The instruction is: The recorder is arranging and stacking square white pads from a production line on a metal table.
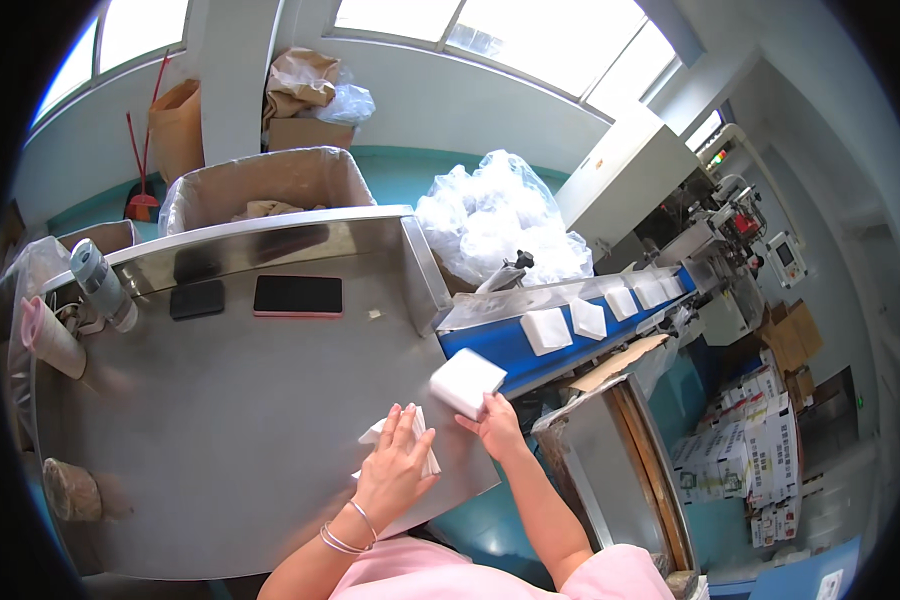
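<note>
My left hand (395,465), with a bracelet on the wrist, lies with fingers stretched out over folded white napkins (372,434) on the metal table. The palm and fingers hide most of them. My right hand (497,427) grips a square stack of white napkins (467,380) by its near right corner, thumb and fingers closed on it. This stack is tilted at the table's right edge, by the near end of a blue conveyor belt (510,362). Farther up the belt, several similar white stacks (546,331) sit in a row.
On the metal table (220,430) lie a phone (298,296) and a dark flat case (197,300). A bottle (103,285), a pink-rimmed cup (55,340) and a tape roll (71,490) stand at left. Beyond are a lined carton (270,185) and plastic bags (500,220); machinery (715,235) stands right.
</note>
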A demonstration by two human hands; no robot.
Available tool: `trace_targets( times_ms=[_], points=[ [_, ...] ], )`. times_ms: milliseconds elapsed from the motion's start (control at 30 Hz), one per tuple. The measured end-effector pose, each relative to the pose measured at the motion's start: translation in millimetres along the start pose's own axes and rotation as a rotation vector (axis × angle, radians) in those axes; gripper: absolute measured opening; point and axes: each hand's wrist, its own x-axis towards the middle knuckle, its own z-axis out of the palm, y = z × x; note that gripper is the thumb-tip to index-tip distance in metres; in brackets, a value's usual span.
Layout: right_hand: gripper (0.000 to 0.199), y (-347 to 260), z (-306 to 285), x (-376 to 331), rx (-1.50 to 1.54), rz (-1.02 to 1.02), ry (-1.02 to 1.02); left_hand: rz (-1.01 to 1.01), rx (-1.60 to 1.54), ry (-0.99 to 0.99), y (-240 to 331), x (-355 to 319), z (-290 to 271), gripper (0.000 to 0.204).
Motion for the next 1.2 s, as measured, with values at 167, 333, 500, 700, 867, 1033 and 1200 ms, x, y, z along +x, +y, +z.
trace_targets(
  times_ms=[167, 333, 500, 700, 867, 1033, 1200],
  points=[
    [0.046, 2.7, 31.7, -36.0, -0.883, -0.295, -0.609, -0.025, -0.103, 0.035, 2.0, 2.0, -1.8, 0.068],
    [0.039, 12.6, 31.5, -34.3, -0.840, -0.176, -0.460, 0.016, -0.068, 0.069, -0.4, 2.7, 3.2, 0.071],
    [0.034, 13.3, 29.1, -31.7, -0.875, -0.283, -0.451, 0.022, -0.092, 0.033, -6.8, -1.8, 4.9, 0.071],
    [0.043, 11.5, 6.3, -7.1, 0.045, 0.034, -0.006, -0.122, -0.077, 0.263, -19.3, -33.5, 9.5, 0.101],
    [0.042, 12.1, 48.1, -49.7, -0.880, -0.322, -0.481, -0.237, -0.635, 0.046, -20.1, -35.4, 24.2, 0.095],
    [0.034, 9.7, 50.4, -51.6, -1.016, -0.238, -0.428, -0.157, -0.461, 0.031, -15.1, -28.8, 21.1, 0.080],
    [0.034, 5.1, 49.3, -53.3, -1.113, -0.366, -0.461, -0.175, -0.423, 0.022, -14.8, -27.7, 13.1, 0.071]
  ],
)
